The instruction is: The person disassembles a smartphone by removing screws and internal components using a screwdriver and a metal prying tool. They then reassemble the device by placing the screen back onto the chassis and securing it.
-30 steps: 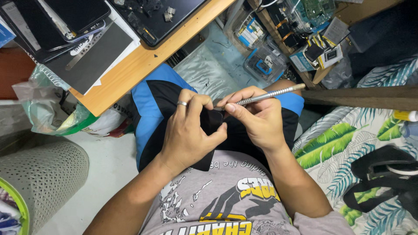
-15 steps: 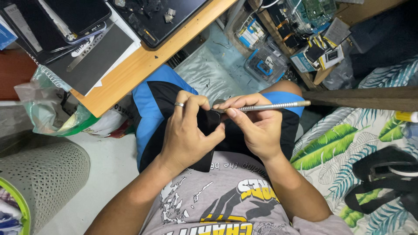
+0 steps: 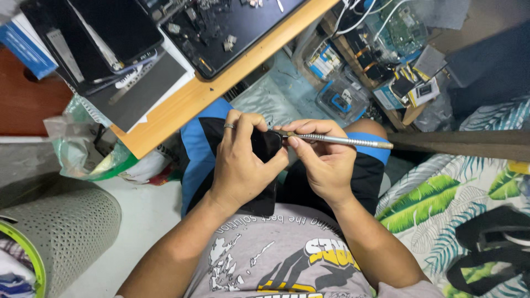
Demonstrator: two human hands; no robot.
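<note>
Down over the lap, the left hand (image 3: 238, 168) is curled around a black phone (image 3: 265, 148), thumb lying across its lower face and fingers wrapped over the top edge, a ring on one finger. Just to the right of the phone, the right hand (image 3: 326, 165) pinches a slim metal tool (image 3: 337, 140) between thumb and fingertips; the tool lies nearly level, its tip touching the phone's upper right edge (the tip itself is too small to make out).

Up and to the right of the phone, a clear plastic box (image 3: 342, 99) holds small blue and black parts, beside open cartons (image 3: 411, 88) crammed with little components.

Above the phone runs the edge of a wooden desk (image 3: 187, 107), bearing a dark work mat (image 3: 232, 27) strewn with tiny pieces and a stack of dark screens (image 3: 105, 38). To the phone's left hangs a green plastic bag (image 3: 83, 154); to its right spreads a leaf-print cloth (image 3: 441, 204).
</note>
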